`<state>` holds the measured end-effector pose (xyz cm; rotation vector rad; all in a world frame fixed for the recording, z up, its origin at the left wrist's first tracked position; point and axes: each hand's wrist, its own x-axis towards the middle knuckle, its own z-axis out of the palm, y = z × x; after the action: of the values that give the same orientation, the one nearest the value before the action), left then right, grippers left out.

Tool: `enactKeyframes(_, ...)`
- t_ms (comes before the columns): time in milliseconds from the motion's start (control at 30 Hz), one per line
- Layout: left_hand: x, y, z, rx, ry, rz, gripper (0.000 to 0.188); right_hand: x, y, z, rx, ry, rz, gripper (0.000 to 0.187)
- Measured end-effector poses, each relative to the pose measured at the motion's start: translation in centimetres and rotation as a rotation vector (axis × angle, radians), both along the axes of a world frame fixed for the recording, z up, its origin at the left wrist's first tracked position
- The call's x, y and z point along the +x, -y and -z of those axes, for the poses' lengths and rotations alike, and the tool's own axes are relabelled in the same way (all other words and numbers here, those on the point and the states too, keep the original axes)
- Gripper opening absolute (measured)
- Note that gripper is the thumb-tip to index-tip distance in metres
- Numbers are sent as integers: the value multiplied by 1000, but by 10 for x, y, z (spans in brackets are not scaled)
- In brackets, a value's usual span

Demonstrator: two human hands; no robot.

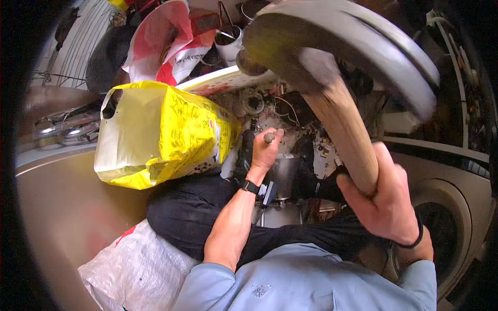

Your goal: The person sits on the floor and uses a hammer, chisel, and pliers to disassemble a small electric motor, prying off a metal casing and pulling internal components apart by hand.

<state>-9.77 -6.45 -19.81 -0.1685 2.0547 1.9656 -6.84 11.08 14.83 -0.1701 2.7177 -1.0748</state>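
My right hand (384, 202) is wrapped round the wooden handle of a hammer (347, 132). Its heavy grey head is raised close to the view, large and slightly blurred. Farther down, my left hand (264, 153) is closed round an upright metal rod (268, 138), seen nearly end-on, its rounded top poking out of the fist. The hand hides the rod's lower end, so I cannot tell whether it is a chisel or a punch. A silvery metal cylinder (285, 179) stands just right of my left wrist. The hammer head is well apart from the rod.
An open yellow bag (192, 127) stands left of my left hand. Behind it are a red and white bag (161, 41) and a white mug-like container (229, 49). A white woven sack (140, 269) lies near left. A front-loading machine (454, 194) stands at right. Debris (327, 155) litters the ground.
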Motion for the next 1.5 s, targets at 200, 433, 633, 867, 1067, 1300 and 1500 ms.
enactKeyframes(200,-12,-16,4,163,-35,-144,20,24,-21,104,215,353,-179,29)
enactKeyframes(433,4,-10,-3,55,-111,-104,32,6,-7,17,73,107,16,29)
enactKeyframes(633,37,22,80,120,-85,28,23,36,-40,125,207,340,-209,24)
enactKeyframes(867,-4,11,-3,101,130,-243,38,13,-54,87,84,329,-26,31)
enactKeyframes(1067,-11,25,7,224,140,-324,40,-4,-63,109,41,384,39,33)
enactKeyframes(1300,-21,22,-1,410,190,-362,43,-3,-76,139,60,487,41,32)
enactKeyframes(1500,-28,25,-5,482,173,-396,44,-4,-80,155,37,581,87,32)
